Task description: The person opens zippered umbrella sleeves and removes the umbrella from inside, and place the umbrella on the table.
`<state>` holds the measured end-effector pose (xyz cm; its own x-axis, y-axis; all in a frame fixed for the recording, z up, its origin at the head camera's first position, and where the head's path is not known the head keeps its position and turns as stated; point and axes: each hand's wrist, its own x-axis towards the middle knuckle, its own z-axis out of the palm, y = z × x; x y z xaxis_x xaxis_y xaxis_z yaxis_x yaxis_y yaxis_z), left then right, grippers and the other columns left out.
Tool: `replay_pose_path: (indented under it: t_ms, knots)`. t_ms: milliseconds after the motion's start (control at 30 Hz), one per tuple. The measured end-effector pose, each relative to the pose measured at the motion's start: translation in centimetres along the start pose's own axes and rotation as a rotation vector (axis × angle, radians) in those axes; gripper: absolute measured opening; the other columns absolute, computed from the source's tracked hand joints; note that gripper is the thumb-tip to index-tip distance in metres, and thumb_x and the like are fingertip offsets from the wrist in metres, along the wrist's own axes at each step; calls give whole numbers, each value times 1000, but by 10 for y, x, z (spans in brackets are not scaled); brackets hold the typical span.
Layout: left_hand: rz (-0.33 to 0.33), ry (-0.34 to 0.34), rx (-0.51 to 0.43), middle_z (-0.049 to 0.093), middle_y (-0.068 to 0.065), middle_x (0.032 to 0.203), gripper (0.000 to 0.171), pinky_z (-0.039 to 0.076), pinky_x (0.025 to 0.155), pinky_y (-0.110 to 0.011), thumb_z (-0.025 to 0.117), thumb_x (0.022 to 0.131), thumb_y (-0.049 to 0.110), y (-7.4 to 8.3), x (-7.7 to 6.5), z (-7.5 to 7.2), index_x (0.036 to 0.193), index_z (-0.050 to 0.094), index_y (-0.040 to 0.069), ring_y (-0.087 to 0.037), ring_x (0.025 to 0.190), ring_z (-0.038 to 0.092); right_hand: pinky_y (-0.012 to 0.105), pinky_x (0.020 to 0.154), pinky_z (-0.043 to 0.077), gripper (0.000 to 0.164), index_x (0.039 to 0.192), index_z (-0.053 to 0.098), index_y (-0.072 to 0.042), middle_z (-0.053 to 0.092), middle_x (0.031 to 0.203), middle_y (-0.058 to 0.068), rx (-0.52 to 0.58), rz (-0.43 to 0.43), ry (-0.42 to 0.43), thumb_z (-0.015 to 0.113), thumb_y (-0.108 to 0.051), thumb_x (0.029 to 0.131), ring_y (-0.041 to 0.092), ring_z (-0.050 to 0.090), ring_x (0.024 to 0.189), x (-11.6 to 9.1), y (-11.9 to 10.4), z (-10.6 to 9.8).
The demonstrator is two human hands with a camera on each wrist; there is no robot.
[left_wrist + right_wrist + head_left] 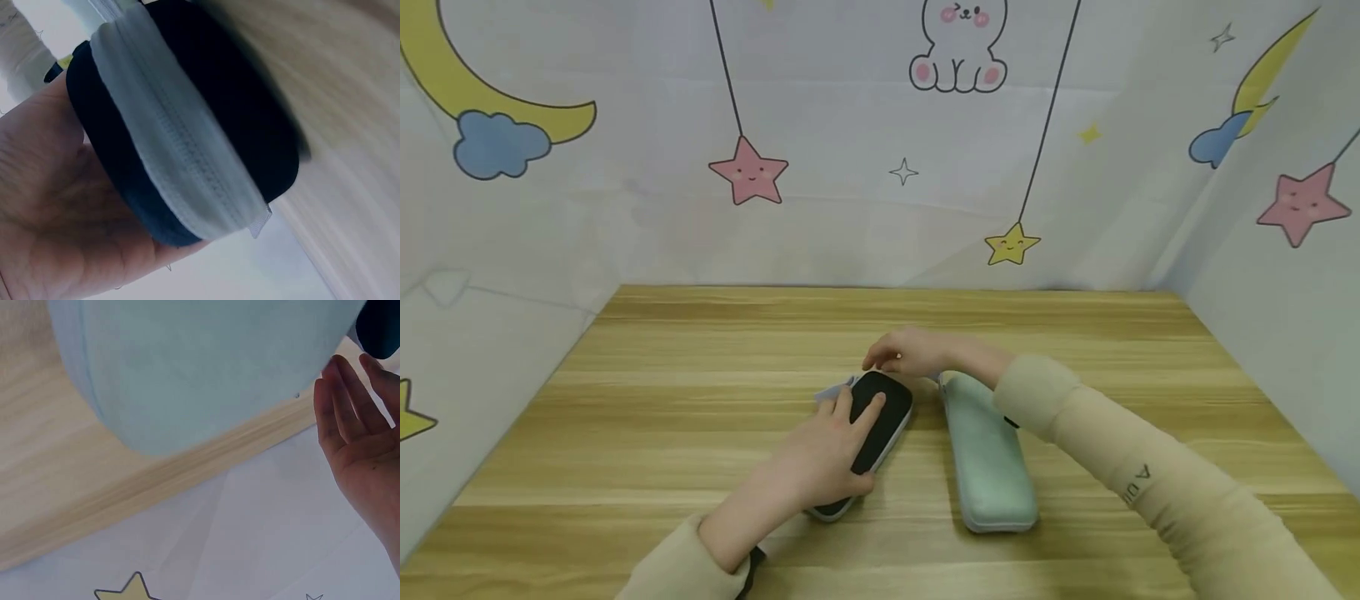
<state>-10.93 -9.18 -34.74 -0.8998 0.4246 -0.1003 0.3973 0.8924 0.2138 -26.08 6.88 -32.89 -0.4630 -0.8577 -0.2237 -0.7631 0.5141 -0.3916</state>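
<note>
A black zip case point(882, 433) with a grey zipper band point(178, 134) lies slanted on the table. Over its top spreads my left hand point(823, 446), thumb along the right side and fingers across toward the left edge, gripping it. At its far end is my right hand point(913, 352), fingers bent a little and tips close to the rim; in the right wrist view, no object shows between the fingers point(350, 400). A pale blue tab point(832, 392) sticks out at the case's upper left. Under my right forearm lies a mint green zip case point(992, 467).
Both cases lie on a wood-grain table point(700, 350). Behind it hangs a white curtain point(850, 233) printed with stars, moons and a bear. Another white printed panel point(1285, 333) borders the right side.
</note>
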Motion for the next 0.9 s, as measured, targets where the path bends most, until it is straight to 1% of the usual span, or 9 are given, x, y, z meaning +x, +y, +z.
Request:
replay_pose_path:
  t_ms: [67,200,400,567,667,700,767,833,900]
  knots:
    - [2,2,10,33,-33,147,90,55,84,-48,74,80,39,0,1,1,152,28,13,-46,130,42,32,97,50,32,126,62,-5,65,125,11,3,-14,-26,48,-2,97,24,62,114,4,1,-5]
    - [2,-1,25,34,-32,147,90,56,82,-46,74,80,41,-2,2,2,152,28,14,-45,130,43,31,97,50,32,124,64,-6,65,124,10,22,-65,-48,48,0,97,24,62,114,14,2,-10]
    - [15,-8,45,34,-33,147,90,54,87,-46,74,81,42,-3,2,2,153,28,13,-44,128,46,27,94,51,29,119,68,-6,68,120,9,65,-68,-98,50,-1,96,21,64,110,27,1,-10]
    - [18,17,109,39,-33,144,89,54,87,-47,73,81,45,-1,3,2,151,31,12,-43,123,51,25,90,53,27,113,71,-6,71,111,10,68,-72,-96,51,1,95,20,67,105,33,3,-6]
    - [10,29,130,41,-32,142,87,55,85,-48,72,81,46,0,3,2,151,33,12,-43,121,53,24,88,53,29,113,71,-5,72,110,11,84,-74,-90,50,3,94,19,67,103,35,4,-6]
    - [6,32,130,41,-32,142,86,54,85,-48,72,81,46,0,3,1,151,33,13,-44,121,52,22,86,52,30,113,71,-5,72,111,11,97,-71,-92,50,3,94,17,66,101,36,4,-5]
    - [3,39,136,41,-32,142,86,54,85,-48,72,82,46,0,3,1,150,33,13,-44,121,53,19,77,51,31,114,70,-3,71,111,12,144,-49,-107,48,5,94,12,64,91,37,4,-5]
    - [-1,44,138,42,-31,142,84,54,85,-49,71,83,47,0,3,1,150,33,13,-44,120,53,16,69,47,33,115,69,-1,71,110,13,200,-12,-129,46,6,93,8,59,80,39,4,-4]
    - [-6,56,139,43,-31,141,81,55,83,-48,68,85,48,-1,4,1,150,34,14,-43,117,55,16,62,43,34,116,68,0,70,107,15,255,27,-152,44,7,93,6,52,72,40,5,-4]
